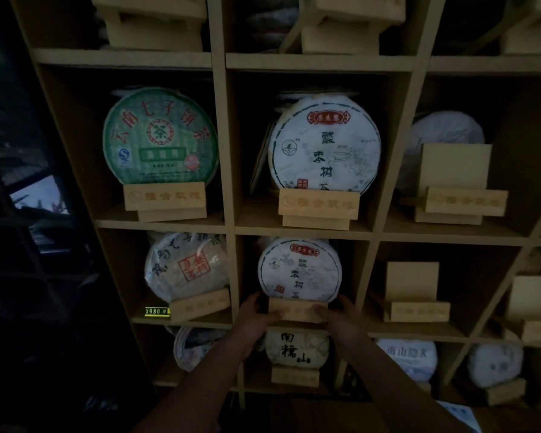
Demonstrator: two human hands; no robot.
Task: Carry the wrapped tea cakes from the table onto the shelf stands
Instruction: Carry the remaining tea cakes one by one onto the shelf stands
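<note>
Wooden stand point(298, 310) sits in both my grips, left hand point(256, 314), right hand point(334, 314); jolting it could topple the white-wrapped tea cake point(300, 270).

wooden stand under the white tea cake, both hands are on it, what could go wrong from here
1. The left hand and right hand hold the wooden stand, not the white tea cake, which stands upright on it; a jerk could tip the cake forward out of the compartment.
2. The cake fills most of the compartment's width, so a sideways shift may scuff its wrapper on the shelf divider.
3. The light is dim, so a crooked seat is easy to miss.
</note>
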